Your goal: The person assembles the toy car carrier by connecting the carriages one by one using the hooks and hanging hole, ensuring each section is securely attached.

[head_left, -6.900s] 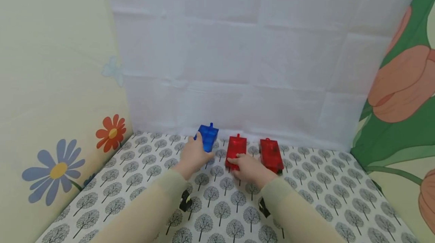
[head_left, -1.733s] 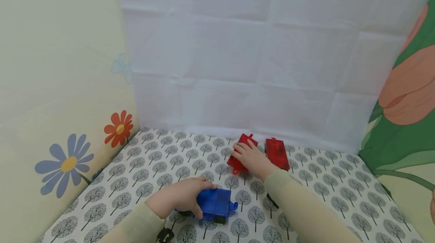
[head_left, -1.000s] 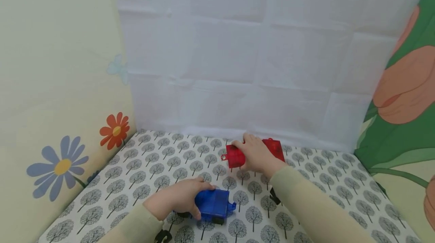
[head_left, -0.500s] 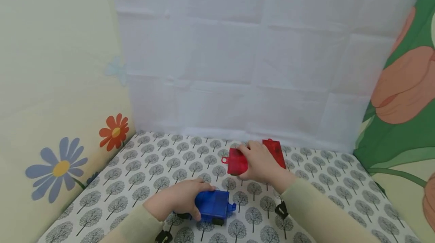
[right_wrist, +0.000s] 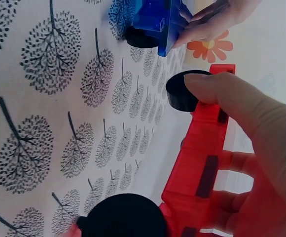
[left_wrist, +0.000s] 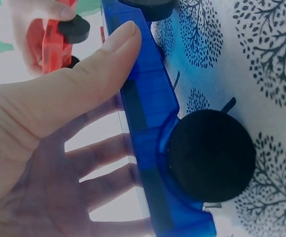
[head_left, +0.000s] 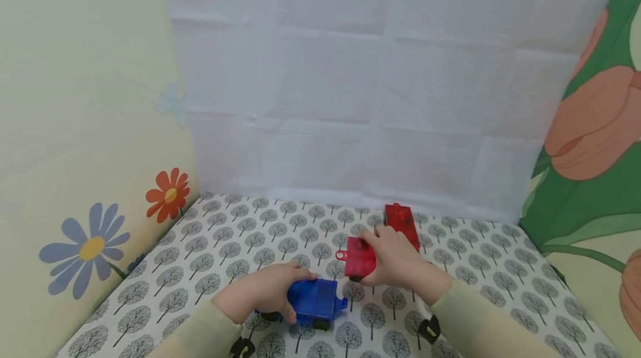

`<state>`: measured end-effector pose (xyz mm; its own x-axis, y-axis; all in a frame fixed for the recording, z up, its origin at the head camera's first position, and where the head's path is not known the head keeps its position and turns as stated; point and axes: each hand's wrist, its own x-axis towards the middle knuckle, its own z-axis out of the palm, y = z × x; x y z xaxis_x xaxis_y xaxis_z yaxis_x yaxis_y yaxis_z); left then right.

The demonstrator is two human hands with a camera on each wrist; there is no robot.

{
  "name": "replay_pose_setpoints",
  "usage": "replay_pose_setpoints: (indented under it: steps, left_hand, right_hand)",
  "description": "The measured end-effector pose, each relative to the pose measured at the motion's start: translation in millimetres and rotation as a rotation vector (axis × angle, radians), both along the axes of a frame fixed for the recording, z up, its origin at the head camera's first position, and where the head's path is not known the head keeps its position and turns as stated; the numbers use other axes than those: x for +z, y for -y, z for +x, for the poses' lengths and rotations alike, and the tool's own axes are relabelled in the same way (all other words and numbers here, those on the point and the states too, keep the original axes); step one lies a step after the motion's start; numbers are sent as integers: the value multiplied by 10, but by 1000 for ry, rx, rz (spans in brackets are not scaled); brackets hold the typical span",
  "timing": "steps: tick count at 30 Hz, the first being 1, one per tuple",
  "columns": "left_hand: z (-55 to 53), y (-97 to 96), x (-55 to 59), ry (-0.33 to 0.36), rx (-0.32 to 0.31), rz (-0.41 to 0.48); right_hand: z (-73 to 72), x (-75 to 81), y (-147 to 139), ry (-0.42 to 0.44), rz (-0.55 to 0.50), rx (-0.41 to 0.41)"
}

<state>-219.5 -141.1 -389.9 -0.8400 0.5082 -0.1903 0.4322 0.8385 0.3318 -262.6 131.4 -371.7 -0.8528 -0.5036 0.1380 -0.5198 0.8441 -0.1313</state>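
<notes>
My left hand [head_left: 265,291] grips a blue toy wagon [head_left: 315,299] with black wheels, thumb along the near side and fingers across the far side. The wagon sits low over the tree-print cloth, its small hook pointing right. Just behind it and to the right, my right hand [head_left: 398,258] holds a red toy wagon [head_left: 358,258] by its sides, the ring at its end facing left. In the right wrist view, this red wagon [right_wrist: 192,158] is tilted and its thumb-side wheel shows beside my thumb. The ring is behind and above the blue hook, apart from it.
A second red toy wagon [head_left: 400,220] stands at the back, partly covered by my right hand. A white sheet [head_left: 325,96] hangs behind the table, with a flower-print wall [head_left: 90,141] at the left and a tulip print [head_left: 591,124] at the right.
My left hand brought the blue wagon from the back to the front and turned it sideways. My right hand turned one red wagon sideways, then moved it forward toward the blue one.
</notes>
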Motion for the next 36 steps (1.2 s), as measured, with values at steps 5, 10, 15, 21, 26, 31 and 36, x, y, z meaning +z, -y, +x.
replay_pose_setpoints:
  steps: [5, 10, 15, 21, 26, 31, 36]
  left_hand:
    - [-7, 10, -15, -13, -2, 10]
    - [-17, 7, -20, -23, -7, 12]
    - [-14, 8, -27, -26, -1, 12]
    - [-11, 7, -23, -26, 6, 10]
    - [-11, 11, -27, -19, 10, 12]
    - [-6, 11, -32, -17, 12, 24]
    - [-9, 10, -32, -18, 7, 25]
  right_hand:
    - [55, -10, -53, 87, -42, -6]
    - [128, -25, -93, 137, -88, -14]
    - [178, -49, -124, 151, -83, -12]
    - [222, -87, -146, 159, -69, -16]
    - [260, -142, -152, 211, -63, -24]
    - [289, -198, -167, 243, -54, -21]
    - [306, -240, -182, 245, -54, -2]
